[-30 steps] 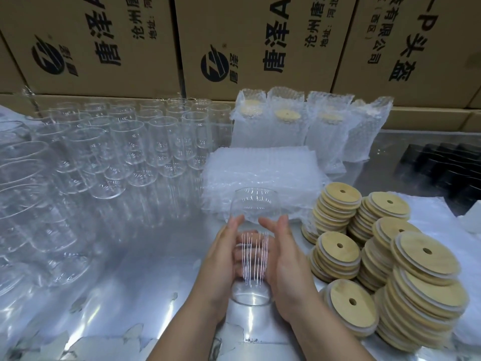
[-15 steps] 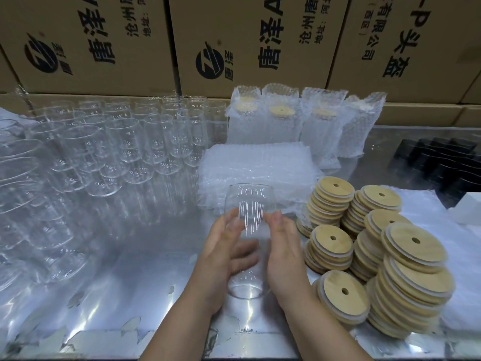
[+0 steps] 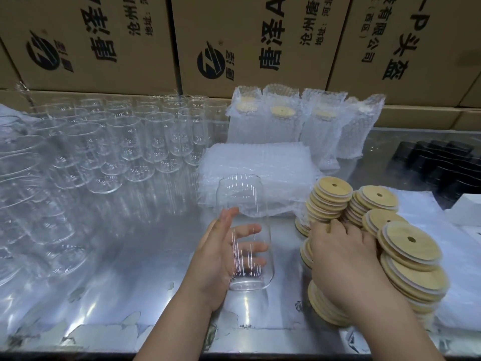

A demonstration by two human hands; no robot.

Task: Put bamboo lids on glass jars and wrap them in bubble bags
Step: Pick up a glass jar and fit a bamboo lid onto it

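Note:
A clear glass jar (image 3: 243, 201) stands upright with no lid on the shiny metal table (image 3: 135, 269). My left hand (image 3: 214, 259) grips its lower half from the left, fingers showing through the glass. My right hand (image 3: 341, 254) lies on a stack of bamboo lids (image 3: 320, 306) to the jar's right, its fingers curled over the far edge of the top lid, which the hand mostly hides. More lid stacks (image 3: 411, 248) stand around it. A flat pile of bubble bags (image 3: 260, 165) lies just behind the jar.
Several empty glass jars (image 3: 125, 142) crowd the left and back of the table. Bubble-wrapped jars (image 3: 281, 121) stand in a row behind the bag pile. Cardboard boxes (image 3: 255, 40) wall off the back. Black items (image 3: 442, 162) and white sheets (image 3: 463, 214) sit far right.
My right hand has let go of the jar and moved right onto a lid stack. The left hand alone now holds the jar.

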